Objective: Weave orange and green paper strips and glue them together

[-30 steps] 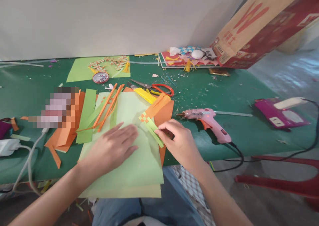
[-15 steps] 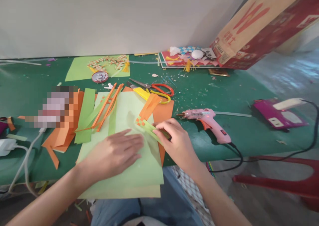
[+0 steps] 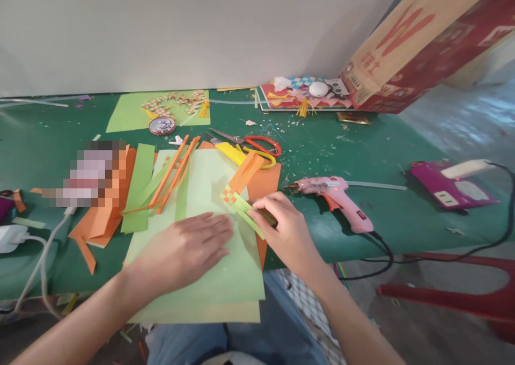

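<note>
My left hand lies flat, fingers stretched out, on a pale green sheet of paper. Between the thumb and fingers of my right hand are the green ends of a small woven paper-strip piece. This piece has an orange and green checkered middle, with orange strips running up and to the right. Left of it, thin orange paper strips lie across green strips on the sheet. The strip ends beneath my right fingers are partly hidden.
Scissors and a yellow utility knife lie behind the sheet. A pink glue gun with its cord is at right. Orange paper lies left. At the back are a small bead dish and a paper bag.
Hardly anything differs. Both hands keep their places, and the woven piece stays in my right fingers; the whole view has shifted very slightly.
</note>
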A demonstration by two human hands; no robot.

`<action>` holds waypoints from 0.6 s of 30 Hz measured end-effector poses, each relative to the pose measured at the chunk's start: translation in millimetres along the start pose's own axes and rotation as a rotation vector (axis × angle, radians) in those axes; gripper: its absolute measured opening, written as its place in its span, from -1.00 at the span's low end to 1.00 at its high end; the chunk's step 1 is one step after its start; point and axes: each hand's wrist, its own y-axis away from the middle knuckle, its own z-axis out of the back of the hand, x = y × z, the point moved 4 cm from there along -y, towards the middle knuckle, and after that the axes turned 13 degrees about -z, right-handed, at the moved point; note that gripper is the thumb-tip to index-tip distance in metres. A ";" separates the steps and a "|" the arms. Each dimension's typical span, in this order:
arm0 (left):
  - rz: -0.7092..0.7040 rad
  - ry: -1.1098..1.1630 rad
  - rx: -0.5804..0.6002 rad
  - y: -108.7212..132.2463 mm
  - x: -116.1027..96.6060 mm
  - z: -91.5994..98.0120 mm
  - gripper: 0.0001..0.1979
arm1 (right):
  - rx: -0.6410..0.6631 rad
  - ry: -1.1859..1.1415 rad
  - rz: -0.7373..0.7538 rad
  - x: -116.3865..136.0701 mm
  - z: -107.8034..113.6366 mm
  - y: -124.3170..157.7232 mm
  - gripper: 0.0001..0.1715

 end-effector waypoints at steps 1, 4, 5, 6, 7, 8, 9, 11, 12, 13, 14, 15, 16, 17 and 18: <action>0.007 0.011 0.003 0.1 0.6 -0.3 -0.72 | 0.000 0.002 0.003 0.2 0.1 0.1 -0.86; 0.210 -0.106 -0.047 2.5 7.5 2.0 -0.72 | 0.006 0.013 0.005 0.7 0.0 0.4 -0.86; 0.210 -0.120 -0.063 2.3 6.5 2.3 -0.73 | 0.008 0.014 0.001 0.5 -0.1 0.4 -0.86; 0.133 -0.090 -0.059 1.0 2.7 1.1 -0.73 | 0.009 0.012 -0.003 0.2 -0.1 0.5 -0.86; 0.029 -0.034 -0.037 -0.3 -2.0 -0.8 -0.73 | 0.009 0.009 -0.006 -0.1 -0.2 0.5 -0.86; -0.030 0.001 -0.012 -0.5 -4.7 -2.5 -0.71 | 0.009 0.008 -0.008 -0.5 -0.4 0.6 -0.87; -0.031 -0.014 0.015 0.2 -4.5 -3.6 -0.70 | 0.007 0.007 -0.007 -0.9 -0.5 0.6 -0.87; 0.102 -0.164 0.012 3.2 2.7 -1.3 -0.69 | 0.004 0.008 0.001 -1.3 -0.8 0.7 -0.86; 0.168 -0.258 0.009 4.5 6.0 0.7 -0.68 | 0.004 0.007 0.006 -1.5 -1.0 0.7 -0.86; 0.209 -0.331 0.005 4.8 7.6 2.6 -0.67 | 0.003 0.005 0.008 -1.6 -1.1 0.6 -0.86; 0.208 -0.360 -0.008 3.7 6.8 3.9 -0.67 | 0.004 0.000 0.009 -1.7 -1.3 0.5 -0.85; 0.160 -0.325 -0.010 1.1 3.6 3.5 -0.68 | 0.005 -0.004 0.009 -1.9 -1.5 0.4 -0.85; 0.072 -0.244 0.002 -2.4 -1.8 1.4 -0.69 | 0.004 -0.006 0.008 -1.9 -1.6 0.3 -0.86; -0.002 -0.160 0.030 -5.3 -7.0 -1.6 -0.67 | 0.002 -0.007 0.007 -2.0 -1.5 0.3 -0.86; -0.040 -0.108 0.049 -7.1 -10.5 -4.2 -0.65 | 0.001 -0.007 0.008 -1.9 -1.5 0.3 -0.87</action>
